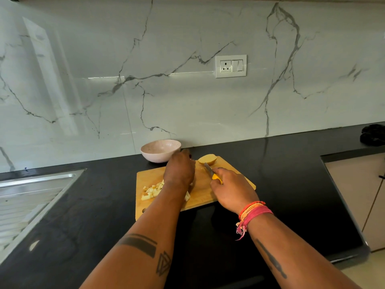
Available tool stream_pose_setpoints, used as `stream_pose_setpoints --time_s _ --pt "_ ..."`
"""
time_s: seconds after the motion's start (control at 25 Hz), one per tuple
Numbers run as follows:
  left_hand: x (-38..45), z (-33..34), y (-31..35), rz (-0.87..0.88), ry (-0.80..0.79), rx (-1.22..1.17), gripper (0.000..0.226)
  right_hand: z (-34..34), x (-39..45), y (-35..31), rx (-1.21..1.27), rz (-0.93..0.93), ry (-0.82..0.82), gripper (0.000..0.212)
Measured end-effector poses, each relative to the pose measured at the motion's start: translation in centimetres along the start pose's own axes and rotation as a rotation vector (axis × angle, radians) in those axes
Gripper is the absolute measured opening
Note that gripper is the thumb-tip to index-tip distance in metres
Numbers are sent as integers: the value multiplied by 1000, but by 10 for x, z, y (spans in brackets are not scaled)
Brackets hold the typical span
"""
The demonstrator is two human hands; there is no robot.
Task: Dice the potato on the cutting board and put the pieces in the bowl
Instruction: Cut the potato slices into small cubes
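A wooden cutting board (pixel 203 195) lies on the black counter. A pile of diced potato pieces (pixel 151 191) sits on its left part, partly hidden by my left forearm. A potato half (pixel 207 159) rests at the board's far edge. My right hand (pixel 229 188) grips a yellow-handled knife (pixel 212 173), its blade pointing toward the potato half. My left hand (pixel 180 168) lies palm down over the middle of the board, fingers curled; whatever is under it is hidden. A pale pink bowl (pixel 160 151) stands just behind the board and looks empty.
A steel sink with drainboard (pixel 27 197) is at the left. A dark object (pixel 373 135) lies at the counter's far right. A wall socket (pixel 230 66) sits on the marble backsplash. The counter edge and cabinets (pixel 358 190) are at the right.
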State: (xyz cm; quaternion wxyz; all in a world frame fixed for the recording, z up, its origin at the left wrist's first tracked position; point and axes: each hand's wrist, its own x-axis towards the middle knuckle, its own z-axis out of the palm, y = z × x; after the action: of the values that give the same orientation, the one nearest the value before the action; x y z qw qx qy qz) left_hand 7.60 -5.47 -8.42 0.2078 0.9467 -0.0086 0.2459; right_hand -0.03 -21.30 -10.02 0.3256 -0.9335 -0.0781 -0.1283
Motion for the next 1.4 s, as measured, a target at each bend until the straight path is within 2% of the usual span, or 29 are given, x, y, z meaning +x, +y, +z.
stream_pose_setpoints --time_s 0.08,0.16,0.32,0.4,0.6,0.8,1.24,1.4 --pt "-3 -2 2 17 32 -21 30 1 -1 -2 3 -6 -8 47" --pt "-5 -4 4 -14 24 -140 31 0 -3 -3 9 -3 1 47" --pt "-17 -7 9 -53 -161 -340 30 -6 -7 -3 24 5 37 46" --pt "-27 -9 15 -25 -236 -301 31 -8 -12 -3 20 3 39 46" --pt "-37 -14 24 99 -293 82 31 -9 -21 -2 -17 30 1 48" --pt "-37 -17 20 154 -400 195 36 -8 -31 -2 -61 14 -37 50" --pt "-39 -5 19 182 -379 154 31 -6 -40 0 -146 -15 -18 43" --pt "-39 -5 18 175 -364 133 35 -5 -40 0 -163 -30 -25 45"
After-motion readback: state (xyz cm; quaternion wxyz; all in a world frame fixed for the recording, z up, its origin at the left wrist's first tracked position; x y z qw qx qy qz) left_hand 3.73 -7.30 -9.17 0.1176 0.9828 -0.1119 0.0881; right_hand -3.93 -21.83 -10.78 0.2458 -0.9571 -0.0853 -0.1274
